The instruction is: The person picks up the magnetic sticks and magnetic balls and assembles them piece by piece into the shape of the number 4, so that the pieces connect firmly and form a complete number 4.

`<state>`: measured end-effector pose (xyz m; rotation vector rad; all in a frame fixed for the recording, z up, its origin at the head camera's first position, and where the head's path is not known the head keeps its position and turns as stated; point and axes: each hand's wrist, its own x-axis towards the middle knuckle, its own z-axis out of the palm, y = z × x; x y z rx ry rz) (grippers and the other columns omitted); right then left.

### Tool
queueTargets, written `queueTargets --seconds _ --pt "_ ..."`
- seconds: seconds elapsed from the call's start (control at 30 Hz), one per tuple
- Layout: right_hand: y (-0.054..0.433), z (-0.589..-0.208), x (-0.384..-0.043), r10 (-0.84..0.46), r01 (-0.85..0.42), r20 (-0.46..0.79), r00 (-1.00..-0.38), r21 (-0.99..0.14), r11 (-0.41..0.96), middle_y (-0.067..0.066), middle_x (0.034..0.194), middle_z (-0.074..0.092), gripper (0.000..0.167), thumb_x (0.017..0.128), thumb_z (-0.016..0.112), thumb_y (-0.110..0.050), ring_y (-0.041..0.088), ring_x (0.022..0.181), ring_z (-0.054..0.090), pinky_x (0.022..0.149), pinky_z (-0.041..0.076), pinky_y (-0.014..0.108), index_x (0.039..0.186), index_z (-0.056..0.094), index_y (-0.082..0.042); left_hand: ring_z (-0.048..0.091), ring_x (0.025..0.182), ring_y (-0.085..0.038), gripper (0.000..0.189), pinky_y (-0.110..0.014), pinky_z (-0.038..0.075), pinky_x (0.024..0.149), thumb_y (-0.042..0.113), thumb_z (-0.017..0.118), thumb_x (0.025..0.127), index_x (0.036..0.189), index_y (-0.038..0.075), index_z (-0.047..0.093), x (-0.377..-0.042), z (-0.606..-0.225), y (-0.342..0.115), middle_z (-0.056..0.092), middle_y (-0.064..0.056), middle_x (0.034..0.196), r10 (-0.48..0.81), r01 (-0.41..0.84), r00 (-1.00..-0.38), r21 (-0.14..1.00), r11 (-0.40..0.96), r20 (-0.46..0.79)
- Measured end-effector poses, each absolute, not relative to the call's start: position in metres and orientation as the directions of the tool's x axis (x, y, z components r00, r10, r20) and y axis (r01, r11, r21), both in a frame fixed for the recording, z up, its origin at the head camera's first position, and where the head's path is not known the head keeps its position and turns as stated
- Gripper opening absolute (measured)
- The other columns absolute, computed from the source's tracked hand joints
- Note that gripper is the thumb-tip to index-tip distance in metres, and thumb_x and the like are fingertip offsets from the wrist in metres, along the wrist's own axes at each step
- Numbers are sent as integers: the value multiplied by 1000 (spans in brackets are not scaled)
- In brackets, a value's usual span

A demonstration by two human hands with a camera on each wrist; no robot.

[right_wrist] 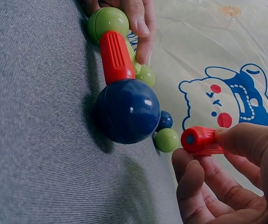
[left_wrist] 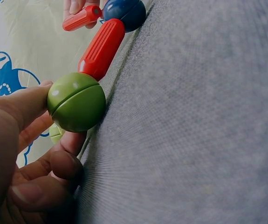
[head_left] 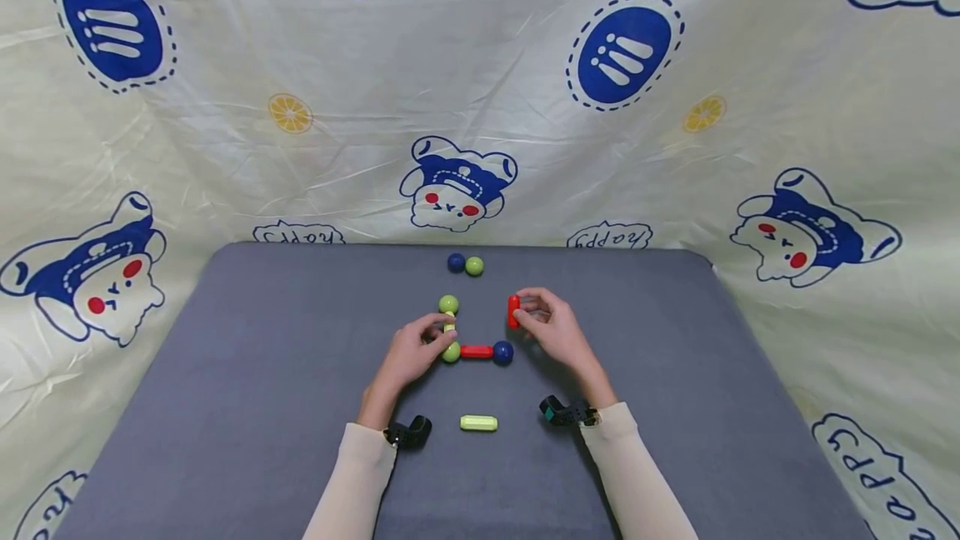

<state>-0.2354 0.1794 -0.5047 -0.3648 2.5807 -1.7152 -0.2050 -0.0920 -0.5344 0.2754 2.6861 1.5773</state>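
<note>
Green and blue balls joined by rods form an L on the table. My left hand [head_left: 411,350] grips its corner, thumb against the near green ball [left_wrist: 76,101] and a finger over the light green rod [right_wrist: 133,56]. That rod reaches back to a far green ball [head_left: 448,304]. From the corner a red rod [head_left: 476,352] runs right to a dark blue ball [right_wrist: 128,111]. Raised behind and right of this ball, my right hand [head_left: 553,327] pinches a loose red rod [right_wrist: 200,140] between thumb and fingers, its round end towards the blue ball.
A small blue ball [head_left: 456,262] and a green ball [head_left: 474,266] lie side by side near the back edge of the grey table [head_left: 300,407]. One loose light green rod [head_left: 478,423] lies between the forearms. A printed sheet [head_left: 360,65] hangs behind.
</note>
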Motion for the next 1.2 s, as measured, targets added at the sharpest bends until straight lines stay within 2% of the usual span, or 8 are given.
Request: queueTargets --seconds 0.37,1.2 --pt "177 -503 -236 -207 -172 98 -973 -910 378 24 113 70 32 100 68 -13 40 79 69 65 58 39 130 62 -4 55 74 -15 27 -32 42 72 30 72 98 123 17 73 -205 -532 -95 69 -2 88 146 137 -986 871 472 77" --pt "176 -510 -234 -193 -116 39 -981 -905 409 22 112 71 32 100 68 -15 25 69 66 61 54 33 130 63 -6 55 74 -15 29 -33 43 72 30 70 100 124 15 73 -206 -533 -92 70 -3 90 159 141 -985 872 469 74"
